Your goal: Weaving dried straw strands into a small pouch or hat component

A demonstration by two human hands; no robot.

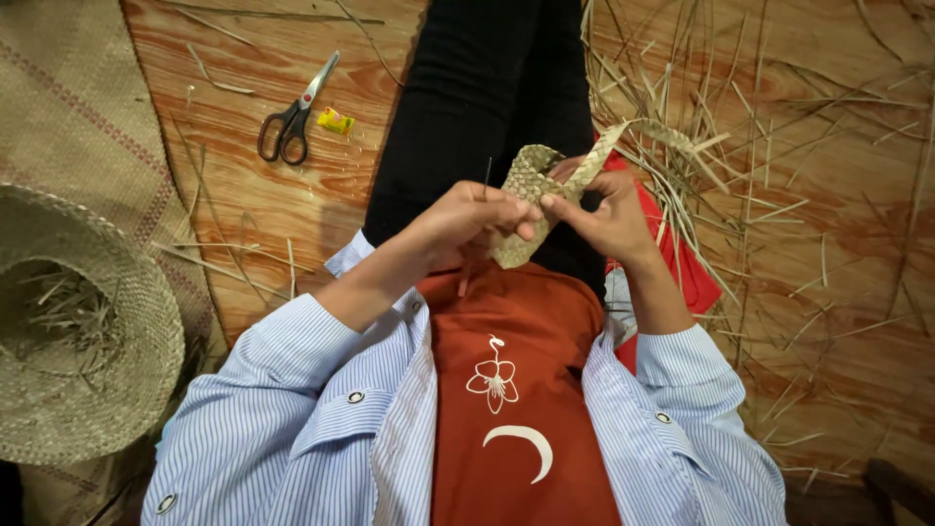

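In the head view the person sits on a wooden floor (253, 195) with legs stretched away, and both hands meet above the lap around a small woven straw piece (526, 185), kept close to the body where the weave can be seen and worked. The left hand (472, 219) is curled nearly closed, its fingertips pinching the near edge of the piece, and a thin dark needle (487, 175) stands up just above its knuckles. The right hand (609, 214) is also closed on the piece from the right, thumb on top, steadying it while a flat woven strip (609, 141) rises from the piece toward the far right. Loose straw strands (760, 146) are scattered over the floor to the right, touching the strip's end and crowding that side. A red cloth (682, 258) lies under the right forearm. Far left, well apart from the hands, lie scissors (292, 112) and beside them a small yellow object (335, 121). At the near left sits a woven hat (78, 331), holding straw scraps, on a woven mat (68, 107).
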